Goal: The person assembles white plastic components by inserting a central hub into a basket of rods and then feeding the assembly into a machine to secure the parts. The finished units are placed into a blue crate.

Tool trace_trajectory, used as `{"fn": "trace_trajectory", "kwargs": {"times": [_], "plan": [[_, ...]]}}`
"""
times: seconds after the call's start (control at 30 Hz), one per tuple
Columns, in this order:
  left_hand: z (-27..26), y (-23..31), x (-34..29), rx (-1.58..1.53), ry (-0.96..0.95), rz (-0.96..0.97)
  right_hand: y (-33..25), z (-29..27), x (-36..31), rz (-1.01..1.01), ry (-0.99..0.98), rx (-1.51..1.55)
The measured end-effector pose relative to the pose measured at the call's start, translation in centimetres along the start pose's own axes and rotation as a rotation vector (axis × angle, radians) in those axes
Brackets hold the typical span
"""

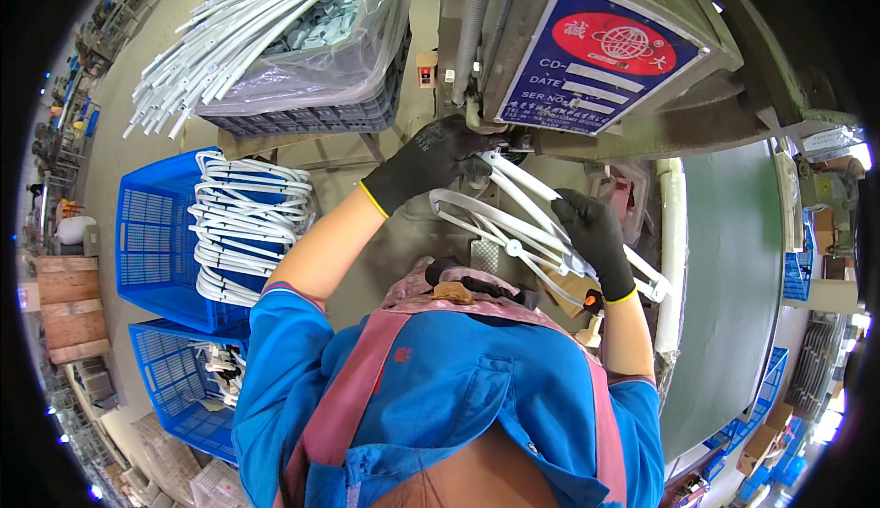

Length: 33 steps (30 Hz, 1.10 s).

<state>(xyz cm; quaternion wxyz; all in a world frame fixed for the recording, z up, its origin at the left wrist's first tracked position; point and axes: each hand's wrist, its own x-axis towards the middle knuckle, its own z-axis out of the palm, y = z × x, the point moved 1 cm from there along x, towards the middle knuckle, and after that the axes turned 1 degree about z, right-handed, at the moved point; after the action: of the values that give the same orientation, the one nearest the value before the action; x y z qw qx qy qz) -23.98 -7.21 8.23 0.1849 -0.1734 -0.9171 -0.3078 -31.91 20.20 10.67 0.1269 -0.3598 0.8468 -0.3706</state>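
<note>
A white tubular metal frame (522,228) with curved bars and round joints is held slanting below the machine head (587,59). My right hand (598,237), in a black glove with a yellow cuff, is closed around the frame's right-hand tubes. My left hand (429,164), gloved the same way, reaches up under the machine's tool end (486,123). Its fingers are bent together beside the frame's upper end, and the machine partly hides what they pinch.
On the left, a blue crate (151,233) holds a stack of white bent frames (252,228). Another blue crate (174,398) stands nearer. A dark, plastic-lined crate (302,109) at the back holds long white tubes (229,36) and small metal plates (321,20). A green surface (724,297) runs along the right.
</note>
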Motion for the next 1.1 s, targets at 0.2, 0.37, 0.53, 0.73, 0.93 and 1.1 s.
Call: {"fn": "trace_trajectory", "kwargs": {"times": [0.2,0.37,0.53,0.73,0.93,1.1], "plan": [[1.1,-0.6,0.1,-0.208,0.090,0.004,-0.2,0.8,-0.3,-0.019,0.067,-0.198],[2.5,-2.5,-0.8,-0.253,-0.014,-0.130,-0.5,0.3,0.3,-0.004,-0.003,-0.139],[3.2,-3.3,-0.9,-0.275,-0.013,-0.132,-0.5,0.6,0.7,0.078,-0.114,-0.136],[1.3,-3.6,-1.6,-0.337,-0.084,-0.148,0.0,-0.8,-2.9,-0.181,0.034,-0.399],[0.1,-3.6,-4.3,-0.147,0.008,-0.101,3.9,-2.1,-8.0,-0.010,0.123,-0.753],[0.3,-3.7,-3.1,-0.214,-0.065,-0.195,6.0,-1.7,-8.2,0.010,0.130,-0.681]]}}
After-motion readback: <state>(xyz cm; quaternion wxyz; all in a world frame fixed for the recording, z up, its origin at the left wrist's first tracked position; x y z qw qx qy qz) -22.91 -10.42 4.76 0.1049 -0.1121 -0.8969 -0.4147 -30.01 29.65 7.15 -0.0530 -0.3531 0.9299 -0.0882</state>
